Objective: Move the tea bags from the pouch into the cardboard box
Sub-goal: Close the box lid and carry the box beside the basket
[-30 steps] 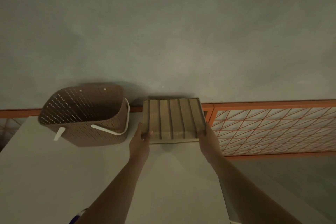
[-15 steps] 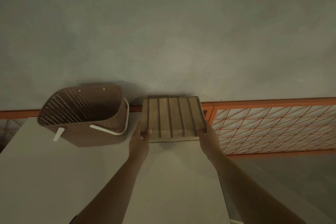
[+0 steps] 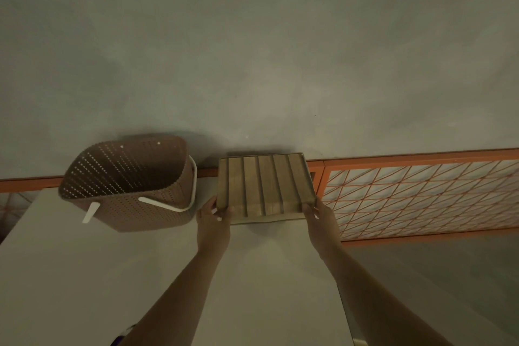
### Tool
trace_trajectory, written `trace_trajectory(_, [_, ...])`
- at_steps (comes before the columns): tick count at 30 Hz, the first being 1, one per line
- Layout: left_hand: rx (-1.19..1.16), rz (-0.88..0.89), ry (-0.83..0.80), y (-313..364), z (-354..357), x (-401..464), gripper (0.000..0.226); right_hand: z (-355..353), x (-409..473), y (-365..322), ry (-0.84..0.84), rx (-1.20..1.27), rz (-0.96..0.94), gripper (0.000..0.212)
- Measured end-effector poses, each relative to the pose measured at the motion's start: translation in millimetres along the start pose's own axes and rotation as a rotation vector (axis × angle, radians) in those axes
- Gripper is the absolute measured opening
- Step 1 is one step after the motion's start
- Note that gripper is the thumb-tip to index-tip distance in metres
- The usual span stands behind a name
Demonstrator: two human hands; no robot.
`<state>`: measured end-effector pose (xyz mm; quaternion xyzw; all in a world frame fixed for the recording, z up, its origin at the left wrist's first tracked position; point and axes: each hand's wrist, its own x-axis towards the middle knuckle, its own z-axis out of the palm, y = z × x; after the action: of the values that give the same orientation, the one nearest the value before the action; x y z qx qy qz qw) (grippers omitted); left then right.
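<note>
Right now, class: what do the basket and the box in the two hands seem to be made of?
Basket: probably moulded plastic, matte brown; rows of small regular holes, with a white handle.
Box: looks like matte brown cardboard; thin upright dividers form narrow compartments, though dim light leaves wood possible. The left hand and right hand hold its near corners.

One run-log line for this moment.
left hand: grips divided box near-left corner | right hand: grips near-right corner | basket: beside box | tea bags, pouch: not visible

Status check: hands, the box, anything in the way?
Left hand and right hand grip the slotted box at its near corners. No pouch or tea bags in view. Perforated basket stands just left, apart.
</note>
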<state>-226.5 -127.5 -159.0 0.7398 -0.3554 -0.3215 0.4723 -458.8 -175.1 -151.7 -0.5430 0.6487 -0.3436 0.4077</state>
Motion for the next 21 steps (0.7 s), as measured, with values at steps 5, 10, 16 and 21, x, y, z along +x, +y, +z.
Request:
trace_trajectory(5, [-0.007,0.005,0.009,-1,1,1,0.056,1,-1,-3,0.004,0.054,0.020,0.039])
trace_trajectory(10, [-0.053,-0.050,0.004,-3,1,3,0.054,1,-3,-6,0.021,0.075,0.035,0.035])
trace_trajectory(16, [-0.060,-0.038,-0.051,5,-5,-3,0.047,-2,-3,-2,-0.041,0.041,0.011,0.039])
trace_trajectory(21, [0.035,-0.086,-0.067,15,-11,-15,0.066,-9,-16,-11,-0.054,-0.035,-0.017,0.050])
